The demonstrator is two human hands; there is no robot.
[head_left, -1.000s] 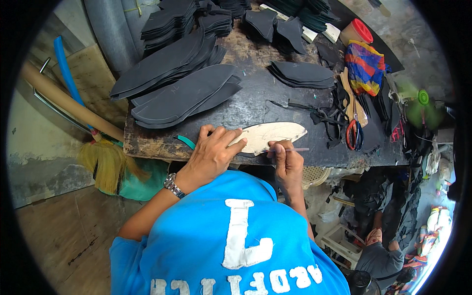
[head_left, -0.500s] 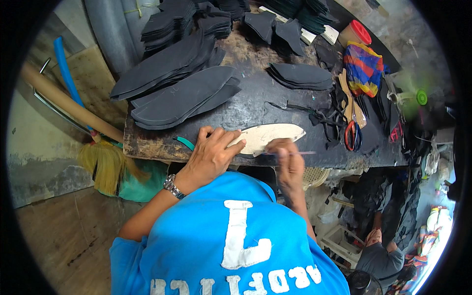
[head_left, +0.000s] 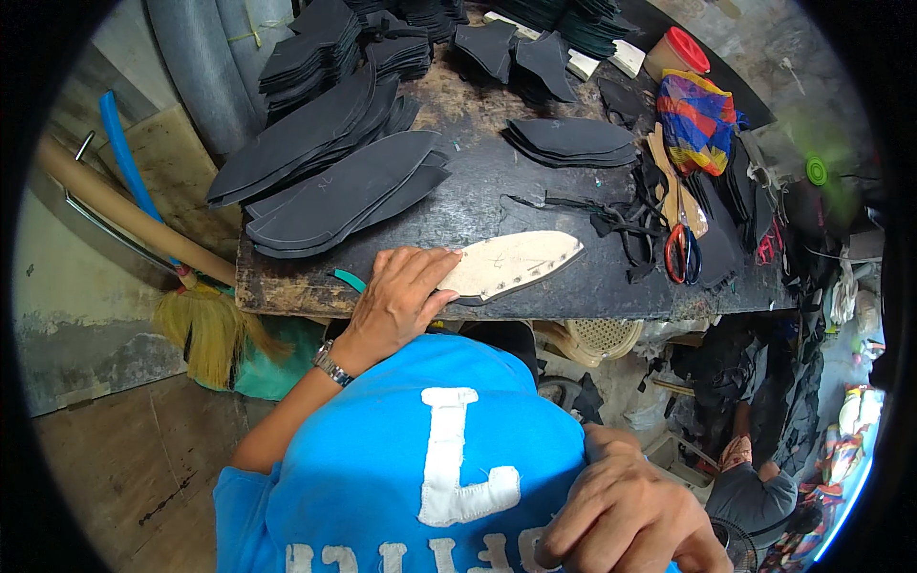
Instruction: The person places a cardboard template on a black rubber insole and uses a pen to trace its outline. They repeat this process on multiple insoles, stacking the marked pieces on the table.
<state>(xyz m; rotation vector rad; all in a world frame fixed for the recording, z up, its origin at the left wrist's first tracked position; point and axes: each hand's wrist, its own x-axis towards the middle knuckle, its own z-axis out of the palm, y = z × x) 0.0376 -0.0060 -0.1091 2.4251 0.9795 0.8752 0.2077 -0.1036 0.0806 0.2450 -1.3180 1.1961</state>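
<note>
Template: a pale sole-shaped pattern (head_left: 511, 265) lies flat near the front edge of the dark workbench (head_left: 573, 286), toe pointing right.
Left hand: the left hand (head_left: 396, 301) presses its spread fingers on the pattern's heel end, pinning it rather than gripping.
Right hand: the right hand (head_left: 626, 511) rests loosely curled and empty on the blue shirt (head_left: 430, 458).
Doing it well: keep firm, even pressure so the pattern cannot slide.
Change: a second ago the right hand worked at the pattern's edge; it has since dropped away.
Around: black sole cut-outs (head_left: 334, 191) behind, scissors (head_left: 680, 250) at right.
</note>
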